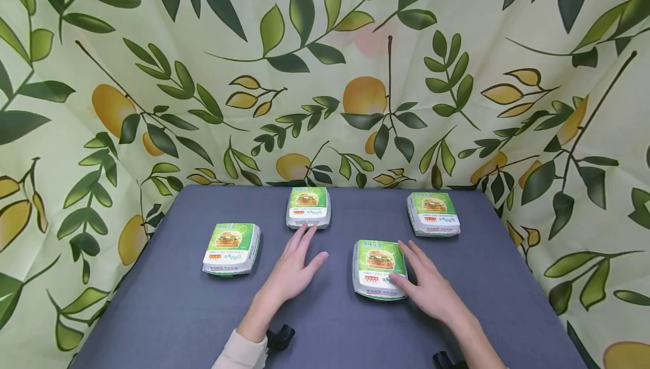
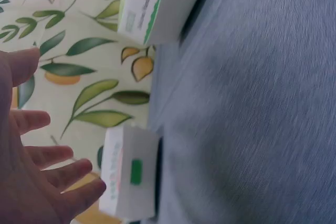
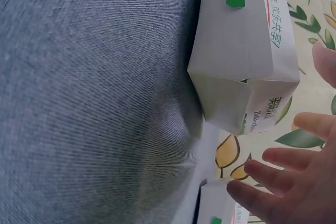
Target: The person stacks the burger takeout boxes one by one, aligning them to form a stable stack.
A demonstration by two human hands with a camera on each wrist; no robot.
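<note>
Two burger boxes flank my hands: a near right one [image 1: 380, 270] and a back middle one [image 1: 308, 208], both white and green with a burger picture on the lid. My right hand [image 1: 431, 287] is at the right side of the near box, fingers extended and thumb over its lid edge. In the right wrist view this burger box [image 3: 244, 51] stands beside the spread fingers. My left hand [image 1: 291, 273] has its fingers extended, the fingertips overlapping the front edge of the back middle box in the head view. The left wrist view shows those fingers [image 2: 58, 156] spread, holding nothing.
One more burger box [image 1: 231, 249] lies at the left of the grey table [image 1: 167, 312], and another [image 1: 433, 214] at the back right. A leaf-and-fruit patterned cloth [image 1: 315, 75] hangs behind the table and along its sides.
</note>
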